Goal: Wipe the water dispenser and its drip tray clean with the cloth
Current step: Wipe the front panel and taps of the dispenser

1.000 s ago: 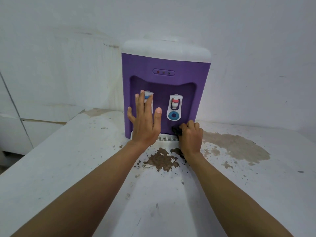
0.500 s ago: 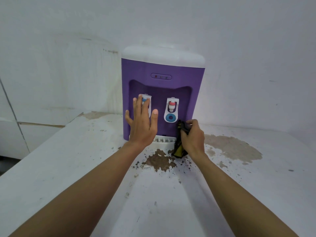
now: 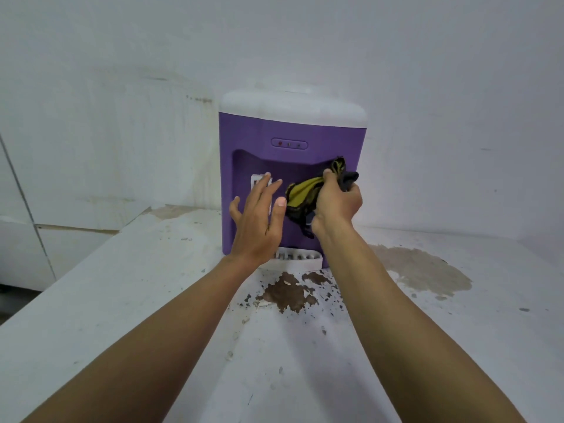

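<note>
Head view, looking forward and down along your two bare forearms. Your right hand [image 3: 337, 203] has its grip curled round a bunched cloth [image 3: 305, 192] and holds it against the right side of the recess in the front of the water dispenser [image 3: 290, 129]. The cloth, yellow-green and dark, looks soft, thin and light. It should fold into corners easily, so hold it by the bunch, as now, and keep the loose tail tucked in. Your left hand [image 3: 259, 221] has its grip spread, fingers straight, in front of the left side of the recess, with the fingertips at the white tap plate [image 3: 255, 181]. Whether it touches the body cannot be told. The dispenser looks like hard, smooth plastic and carries no bottle, so it is probably light and may slide or tip back under a push. Brace it on the flat purple front or side, not on the tap. The drip tray [image 3: 300, 260], low at the front foot, seems a separate piece, best taken by its outer rim. The dispenser has a purple body, a rounded white cap, a small oval panel of lights [image 3: 289, 144] and a slotted white tray. It stands upright on a white table [image 3: 427, 346] with peeled brown patches [image 3: 287, 293], close to a pale wall.
</note>
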